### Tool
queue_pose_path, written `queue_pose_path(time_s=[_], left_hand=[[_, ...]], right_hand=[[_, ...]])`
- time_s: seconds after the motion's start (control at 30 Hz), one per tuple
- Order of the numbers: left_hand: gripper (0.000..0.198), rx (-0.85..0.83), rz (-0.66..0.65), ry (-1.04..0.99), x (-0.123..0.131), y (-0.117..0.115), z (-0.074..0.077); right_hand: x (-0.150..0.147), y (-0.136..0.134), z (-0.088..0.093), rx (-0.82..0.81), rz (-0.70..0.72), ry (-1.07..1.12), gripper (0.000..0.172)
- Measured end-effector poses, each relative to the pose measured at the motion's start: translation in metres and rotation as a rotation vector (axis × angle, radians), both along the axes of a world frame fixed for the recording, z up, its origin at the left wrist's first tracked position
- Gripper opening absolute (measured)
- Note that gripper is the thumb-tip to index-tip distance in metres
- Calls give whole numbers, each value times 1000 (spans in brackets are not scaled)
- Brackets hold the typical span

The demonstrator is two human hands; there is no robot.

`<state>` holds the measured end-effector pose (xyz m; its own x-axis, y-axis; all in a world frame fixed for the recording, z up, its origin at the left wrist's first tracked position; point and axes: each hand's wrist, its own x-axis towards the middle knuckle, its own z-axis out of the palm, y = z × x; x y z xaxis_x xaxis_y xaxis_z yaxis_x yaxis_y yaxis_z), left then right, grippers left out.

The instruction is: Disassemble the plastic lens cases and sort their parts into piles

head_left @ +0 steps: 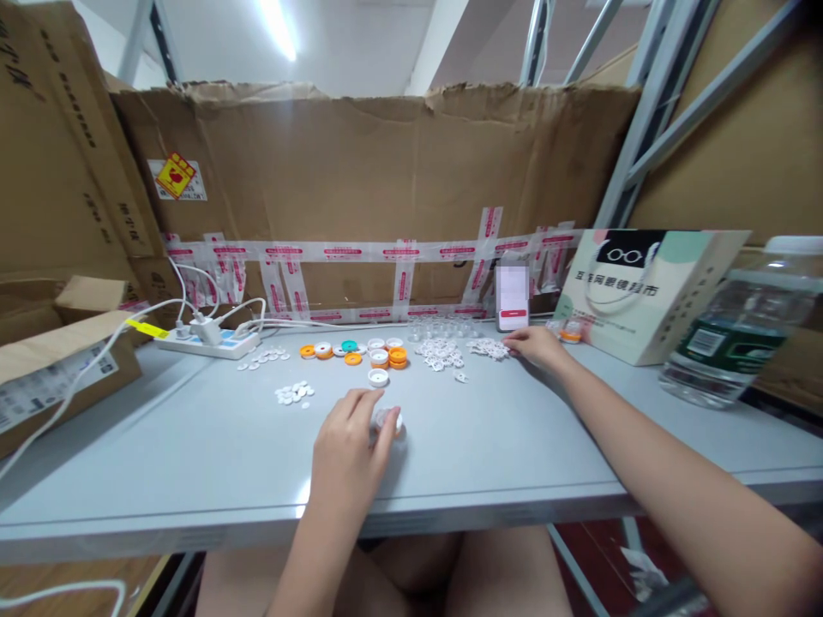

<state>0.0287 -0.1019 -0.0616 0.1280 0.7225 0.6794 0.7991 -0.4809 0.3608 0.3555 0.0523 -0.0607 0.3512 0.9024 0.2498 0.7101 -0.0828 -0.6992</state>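
Observation:
My left hand (pixel 349 439) is near the front middle of the table, thumb and fingers closed around a small round clear container (pixel 390 422) with a bit of orange at its base. My right hand (pixel 538 346) reaches far forward, its fingertips pressed together at the edge of a pile of small white plastic parts (pixel 489 348). Whatever lies between those fingertips is too small to make out. Left of that pile sits a larger heap of similar white pieces (pixel 441 353). Orange rings and caps (pixel 398 356), white caps (pixel 379 377) and a green cap (pixel 349 346) are grouped in the middle.
Small white discs (pixel 294 393) lie on the left, near a power strip (pixel 209 343) with cables. Clear round covers (pixel 443 326) line the back. A phone (pixel 513 296) leans on the cardboard (pixel 386 180). A paper bag (pixel 643 291) and large water bottle (pixel 726 334) stand right.

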Motion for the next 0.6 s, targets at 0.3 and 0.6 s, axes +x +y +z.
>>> queue_pose_path(time_s=[0.3, 0.6], left_hand=[[21, -65, -88, -161, -6, -4, 7], [51, -169, -30, -49, -11, 2, -8]], right_hand=[[-5, -13, 18, 119, -37, -37, 19], [-101, -62, 39, 76, 649, 8, 32]])
